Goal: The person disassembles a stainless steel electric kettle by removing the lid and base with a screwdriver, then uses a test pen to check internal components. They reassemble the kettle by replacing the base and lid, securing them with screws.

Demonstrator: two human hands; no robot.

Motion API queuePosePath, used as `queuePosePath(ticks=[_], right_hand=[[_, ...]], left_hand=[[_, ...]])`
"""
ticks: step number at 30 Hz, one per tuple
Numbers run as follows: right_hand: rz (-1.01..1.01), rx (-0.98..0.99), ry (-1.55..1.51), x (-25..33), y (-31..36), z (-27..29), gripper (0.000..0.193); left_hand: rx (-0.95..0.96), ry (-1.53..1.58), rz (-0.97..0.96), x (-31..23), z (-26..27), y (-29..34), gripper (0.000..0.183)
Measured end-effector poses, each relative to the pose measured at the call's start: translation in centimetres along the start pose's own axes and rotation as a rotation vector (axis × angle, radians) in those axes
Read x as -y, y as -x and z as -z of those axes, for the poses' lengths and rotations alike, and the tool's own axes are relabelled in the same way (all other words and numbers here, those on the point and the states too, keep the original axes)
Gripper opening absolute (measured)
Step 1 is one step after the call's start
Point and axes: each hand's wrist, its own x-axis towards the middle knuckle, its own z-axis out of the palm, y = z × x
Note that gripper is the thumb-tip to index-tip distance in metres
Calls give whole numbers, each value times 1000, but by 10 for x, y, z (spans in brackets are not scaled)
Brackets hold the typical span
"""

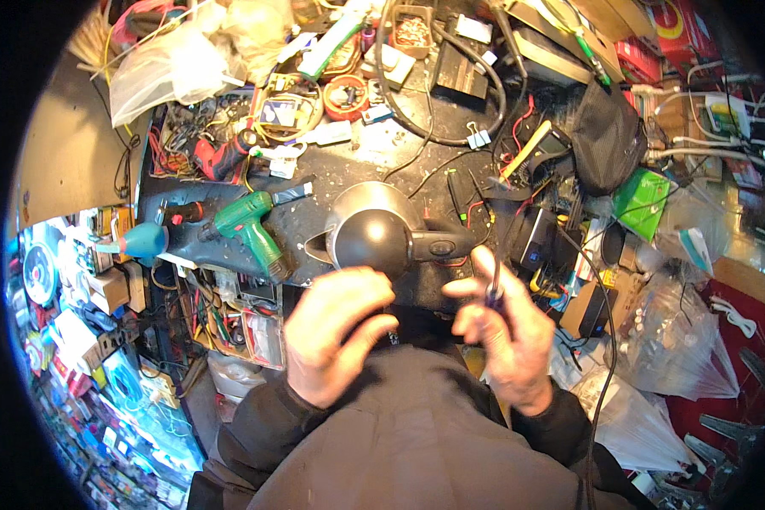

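A metal electric kettle (348, 204) with a black lid (374, 240) stands on the dark bench, its spout to the left and its black handle (442, 246) to the right. My left hand (336, 331) is just in front of it, fingers curved and the thumb apart, with nothing visible in it. To the right, below the kettle's handle, my right hand (514, 344) grips a slim dark tool that looks like a screwdriver (495, 285), its thin shaft pointing up and away. Its index finger is raised, and the palm partly hides the tool's lower end.
On the left of the bench lie a green cordless drill (251, 225) and a red-and-black power tool (221, 157). A hammer with a yellow handle (527, 151) lies at the right. A black cable (608, 340) hangs beside my right arm. Plastic bags (671, 340) crowd the right.
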Motion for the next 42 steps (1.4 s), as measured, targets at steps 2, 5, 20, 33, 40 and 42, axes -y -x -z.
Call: queuePosePath(ticks=[2,5,20,33,40,42], right_hand=[[172,-46,381,5,-8,27,53],[342,-120,528,5,-10,46,51],[457,-179,208,-3,-25,37,31],[520,-155,357,7,-37,30,35],[545,-83,603,39,-44,26,31],[569,-72,683,51,-47,21,30]], left_hand=[[-76,-244,34,7,2,-21,82],[69,-358,59,18,-7,-45,112],[69,-352,38,29,-35,-55,99],[-5,-275,95,31,-39,-53,97],[-5,-286,74,30,-39,-52,95],[0,-269,75,31,-39,-51,94]])
